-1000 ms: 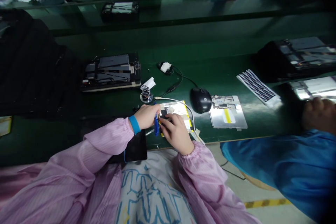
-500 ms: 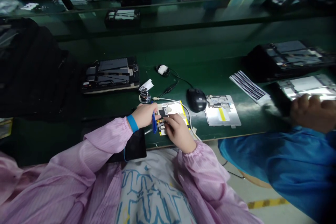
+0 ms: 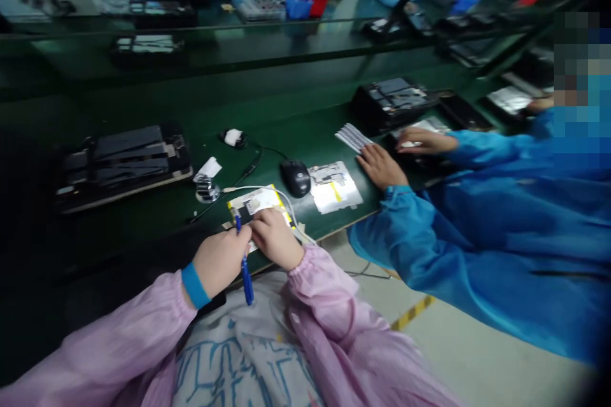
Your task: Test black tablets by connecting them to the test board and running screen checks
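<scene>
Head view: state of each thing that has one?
left hand, shut round blue pen
right hand, on yellow-edged part, grip unclear
tablet, back off, insides exposed
mouse, untouched
metal plate, lying flat, untouched

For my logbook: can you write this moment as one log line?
left hand: holds blue pen | right hand: on yellow-edged board | nearby: black mouse

Green bench (image 3: 296,114): board (image 3: 260,202), mouse (image 3: 296,177) (black).

Glossy plastic mouse (image 3: 295,177) — shiny metal plate (image 3: 335,187)
</scene>
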`<state>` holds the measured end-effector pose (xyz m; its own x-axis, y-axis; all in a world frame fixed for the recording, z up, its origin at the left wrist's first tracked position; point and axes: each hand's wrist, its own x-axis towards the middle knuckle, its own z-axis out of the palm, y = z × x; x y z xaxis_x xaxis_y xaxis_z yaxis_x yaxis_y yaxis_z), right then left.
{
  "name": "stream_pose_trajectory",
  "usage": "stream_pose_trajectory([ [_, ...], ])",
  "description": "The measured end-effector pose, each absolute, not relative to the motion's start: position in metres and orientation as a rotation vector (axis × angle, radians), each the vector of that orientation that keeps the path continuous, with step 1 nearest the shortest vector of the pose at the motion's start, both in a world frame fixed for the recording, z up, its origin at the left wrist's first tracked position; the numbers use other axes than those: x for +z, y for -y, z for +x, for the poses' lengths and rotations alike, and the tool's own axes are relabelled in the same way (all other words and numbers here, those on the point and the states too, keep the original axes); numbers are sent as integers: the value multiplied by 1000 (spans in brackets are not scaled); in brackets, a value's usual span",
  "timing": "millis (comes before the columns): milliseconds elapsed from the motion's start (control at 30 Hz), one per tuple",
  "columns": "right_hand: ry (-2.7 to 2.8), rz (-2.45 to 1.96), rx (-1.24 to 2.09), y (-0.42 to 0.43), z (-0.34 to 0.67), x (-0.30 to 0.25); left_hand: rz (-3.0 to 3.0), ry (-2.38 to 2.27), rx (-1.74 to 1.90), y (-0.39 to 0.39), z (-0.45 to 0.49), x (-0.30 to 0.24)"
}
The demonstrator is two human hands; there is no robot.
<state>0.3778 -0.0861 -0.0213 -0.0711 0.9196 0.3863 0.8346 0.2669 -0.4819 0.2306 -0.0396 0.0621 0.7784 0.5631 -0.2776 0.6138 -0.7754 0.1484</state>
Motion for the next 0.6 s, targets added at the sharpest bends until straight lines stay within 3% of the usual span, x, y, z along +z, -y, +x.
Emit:
stream_pose_trajectory([
  [133, 1972, -1485, 301, 82, 383, -14, 2609, -946, -136, 30, 230, 57],
  [333, 1679, -1254, 743, 85, 383, -6, 2277, -861, 188, 12, 222, 48],
  [600, 1140, -1207, 1056, 92, 381, -1, 1995, -862, 59, 19, 215, 53],
])
